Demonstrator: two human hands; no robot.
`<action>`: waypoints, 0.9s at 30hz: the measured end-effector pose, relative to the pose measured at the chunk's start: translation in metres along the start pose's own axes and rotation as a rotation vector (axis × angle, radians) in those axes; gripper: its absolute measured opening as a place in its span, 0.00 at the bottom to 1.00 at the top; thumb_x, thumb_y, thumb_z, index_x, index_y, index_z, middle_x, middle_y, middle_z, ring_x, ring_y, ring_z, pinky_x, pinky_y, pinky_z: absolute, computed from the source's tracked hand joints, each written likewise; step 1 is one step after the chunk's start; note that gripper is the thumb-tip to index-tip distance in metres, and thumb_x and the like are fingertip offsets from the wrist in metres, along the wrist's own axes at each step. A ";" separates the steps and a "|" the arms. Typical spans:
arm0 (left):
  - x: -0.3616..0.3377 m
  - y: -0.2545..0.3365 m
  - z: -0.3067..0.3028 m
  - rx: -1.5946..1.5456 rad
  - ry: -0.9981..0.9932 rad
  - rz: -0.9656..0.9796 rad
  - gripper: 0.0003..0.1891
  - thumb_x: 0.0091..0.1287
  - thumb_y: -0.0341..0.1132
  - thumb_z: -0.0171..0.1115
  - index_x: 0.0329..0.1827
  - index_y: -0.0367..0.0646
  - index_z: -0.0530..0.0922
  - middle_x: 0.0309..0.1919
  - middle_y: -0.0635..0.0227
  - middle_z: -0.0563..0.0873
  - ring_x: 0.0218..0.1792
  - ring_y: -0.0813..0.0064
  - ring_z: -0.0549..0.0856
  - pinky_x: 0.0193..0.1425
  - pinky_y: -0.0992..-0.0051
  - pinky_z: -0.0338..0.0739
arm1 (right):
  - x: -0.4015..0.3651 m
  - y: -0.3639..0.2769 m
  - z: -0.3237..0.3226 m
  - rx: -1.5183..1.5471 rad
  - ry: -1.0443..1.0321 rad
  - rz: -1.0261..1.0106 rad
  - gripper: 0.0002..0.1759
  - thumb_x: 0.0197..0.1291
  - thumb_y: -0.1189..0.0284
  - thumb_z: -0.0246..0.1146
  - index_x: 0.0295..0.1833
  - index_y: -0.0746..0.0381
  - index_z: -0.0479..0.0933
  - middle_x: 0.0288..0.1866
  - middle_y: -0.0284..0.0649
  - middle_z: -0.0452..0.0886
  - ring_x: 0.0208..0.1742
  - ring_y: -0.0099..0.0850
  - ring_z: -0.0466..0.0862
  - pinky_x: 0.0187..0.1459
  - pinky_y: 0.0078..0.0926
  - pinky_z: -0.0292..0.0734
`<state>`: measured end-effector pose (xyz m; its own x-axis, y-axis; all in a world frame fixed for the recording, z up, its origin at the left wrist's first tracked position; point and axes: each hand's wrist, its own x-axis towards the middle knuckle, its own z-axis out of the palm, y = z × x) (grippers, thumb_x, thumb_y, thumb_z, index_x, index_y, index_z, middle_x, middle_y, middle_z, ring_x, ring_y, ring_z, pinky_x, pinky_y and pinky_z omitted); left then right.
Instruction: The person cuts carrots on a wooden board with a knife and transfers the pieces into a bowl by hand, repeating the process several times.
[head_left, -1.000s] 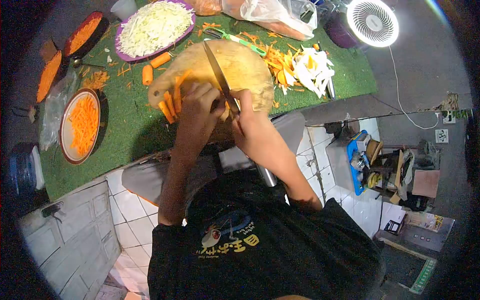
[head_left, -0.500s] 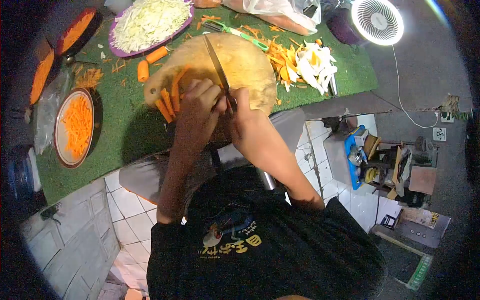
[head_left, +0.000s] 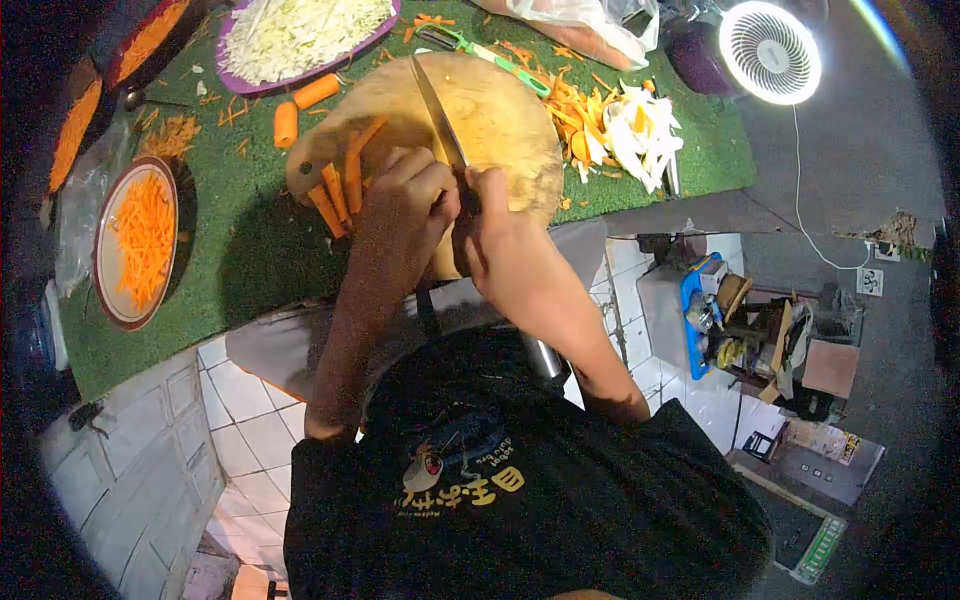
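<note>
My right hand (head_left: pixel 497 232) grips a knife (head_left: pixel 438 112), its blade pointing away over the round wooden cutting board (head_left: pixel 500 110). Curled and closed, my left hand (head_left: pixel 405 198) is right beside it at the board's near edge; what its fingers hold is hidden. Long orange carrot pieces (head_left: pixel 352 178) lie on the board just left of my left hand. Two short carrot chunks (head_left: pixel 286 125) rest on the green mat beyond the board's left side.
A plate of shredded carrot (head_left: pixel 143 245) sits at left, a purple tray (head_left: pixel 232 82) of shredded cabbage at the back. A green peeler (head_left: pixel 490 58), peelings (head_left: pixel 580 118) and white scraps (head_left: pixel 640 135) lie behind and right of the board. A lit round fan (head_left: pixel 770 55) stands back right.
The view has shifted slightly. Both hands stay close together at the board's near edge, the knife still in my right hand, with little visible movement.
</note>
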<state>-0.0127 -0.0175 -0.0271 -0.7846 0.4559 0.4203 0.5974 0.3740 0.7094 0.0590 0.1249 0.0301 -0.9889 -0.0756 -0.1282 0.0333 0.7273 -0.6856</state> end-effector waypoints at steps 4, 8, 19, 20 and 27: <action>-0.003 -0.001 0.006 0.076 0.117 0.050 0.06 0.59 0.27 0.66 0.34 0.36 0.77 0.36 0.55 0.78 0.47 0.50 0.79 0.53 0.55 0.74 | 0.004 0.011 0.008 -0.037 0.120 -0.168 0.15 0.69 0.80 0.53 0.58 0.68 0.60 0.30 0.67 0.81 0.40 0.71 0.82 0.42 0.63 0.76; -0.005 0.004 0.004 0.088 0.100 0.001 0.07 0.60 0.28 0.67 0.36 0.36 0.79 0.37 0.55 0.80 0.47 0.50 0.80 0.54 0.55 0.74 | 0.016 0.024 -0.010 0.089 0.043 -0.115 0.24 0.71 0.80 0.56 0.68 0.65 0.57 0.27 0.51 0.78 0.23 0.47 0.80 0.27 0.43 0.76; -0.003 0.005 0.006 -0.076 0.148 -0.258 0.07 0.63 0.30 0.73 0.39 0.38 0.84 0.36 0.58 0.84 0.40 0.60 0.84 0.46 0.66 0.78 | -0.005 0.059 -0.045 0.445 0.111 -0.236 0.25 0.79 0.74 0.54 0.77 0.58 0.59 0.28 0.32 0.71 0.27 0.22 0.74 0.29 0.27 0.72; 0.000 0.008 0.004 -0.037 0.172 -0.272 0.05 0.64 0.29 0.72 0.39 0.38 0.84 0.35 0.59 0.85 0.38 0.62 0.84 0.44 0.67 0.78 | -0.008 0.059 -0.046 0.386 0.127 -0.223 0.24 0.79 0.74 0.54 0.77 0.59 0.61 0.29 0.34 0.72 0.29 0.24 0.75 0.33 0.28 0.74; 0.009 0.029 -0.010 0.115 0.175 -0.157 0.05 0.66 0.28 0.71 0.43 0.39 0.86 0.39 0.61 0.88 0.39 0.63 0.85 0.46 0.68 0.79 | -0.014 0.074 -0.063 0.275 0.234 -0.304 0.25 0.74 0.74 0.56 0.74 0.55 0.70 0.55 0.57 0.82 0.54 0.60 0.83 0.56 0.53 0.80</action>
<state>-0.0041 -0.0109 0.0026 -0.8801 0.2422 0.4083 0.4729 0.5235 0.7087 0.0661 0.2228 0.0257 -0.9649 -0.0783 0.2508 -0.2566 0.4855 -0.8357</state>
